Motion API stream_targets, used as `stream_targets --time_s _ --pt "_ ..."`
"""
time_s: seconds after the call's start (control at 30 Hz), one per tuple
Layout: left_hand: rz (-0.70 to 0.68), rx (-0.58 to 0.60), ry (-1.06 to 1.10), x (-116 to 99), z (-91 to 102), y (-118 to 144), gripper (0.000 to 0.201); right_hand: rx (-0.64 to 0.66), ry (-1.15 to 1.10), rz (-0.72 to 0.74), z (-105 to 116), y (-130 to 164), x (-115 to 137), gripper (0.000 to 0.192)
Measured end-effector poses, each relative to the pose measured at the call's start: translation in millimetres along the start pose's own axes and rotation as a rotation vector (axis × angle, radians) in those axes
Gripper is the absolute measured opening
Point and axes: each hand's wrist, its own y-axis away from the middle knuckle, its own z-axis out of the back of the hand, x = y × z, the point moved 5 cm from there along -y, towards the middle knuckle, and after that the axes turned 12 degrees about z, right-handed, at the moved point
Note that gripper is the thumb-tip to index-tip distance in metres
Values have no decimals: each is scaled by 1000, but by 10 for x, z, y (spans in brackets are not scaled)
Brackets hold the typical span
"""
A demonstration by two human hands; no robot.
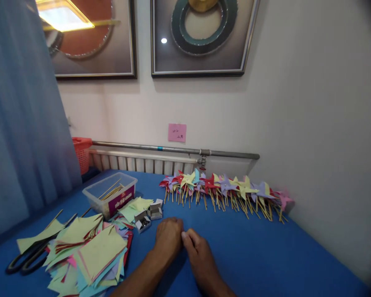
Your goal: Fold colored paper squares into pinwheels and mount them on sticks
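My left hand (170, 234) rests on the blue tabletop (235, 247) as a closed fist, back upward. Beside it my right hand (199, 250) is closed too, its thumb laid along the curled index finger. The two hands nearly touch, and nothing sticks out of either. Close to the left hand stand two small open white boxes; the nearer box (142, 222) holds small dark metal pieces, and the other box (155, 210) sits just behind it. Left of my forearm spreads a loose pile of coloured paper squares (100, 251).
Black-handled scissors (34, 253) lie at the pile's left. Behind it stands a clear plastic tub (109, 194) with thin sticks. A long row of paper pinwheels (225, 185) on sticks lies along the back. A metal rail (148, 147), red basket (83, 154) and blue curtain (24, 123) border the table.
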Motion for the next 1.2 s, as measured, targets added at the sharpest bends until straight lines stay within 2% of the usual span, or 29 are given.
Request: stream_targets --time_s 0.1,0.17,0.33,0.57,0.67,0.73,0.83,0.9,1.0,1.13,1.2 --pt "-60 -70 4 -38 47 18 23 6 -62 -18 -6 -8 -17 42" --pt "-53 -111 -23 7 98 -11 22 20 -74 -36 -33 0 -21 43" --pt "130 -263 -97 307 315 -151 29 58 -92 -80 -87 37 -9 45" --pt "233 -418 -150 576 464 -213 28 102 -114 -94 -121 73 39 45" --pt "245 -418 -138 545 502 -194 27 93 -89 -89 -113 59 26 45" --pt "195 -361 -116 436 495 -141 26 73 -83 -71 -94 34 19 45" --pt "95 -262 -96 260 442 54 23 55 -74 -69 -61 -3 -6 45" --pt "67 -262 -94 251 410 258 22 52 -65 -79 -46 -20 -26 45" --pt "92 -345 -95 511 386 600 24 59 -63 -94 -55 -24 -49 45" --pt "183 -584 -116 1207 469 982 28 82 -71 -107 -117 -10 -62 44" --pt "250 -657 -129 1546 508 1101 26 83 -72 -105 -138 -5 -60 43"
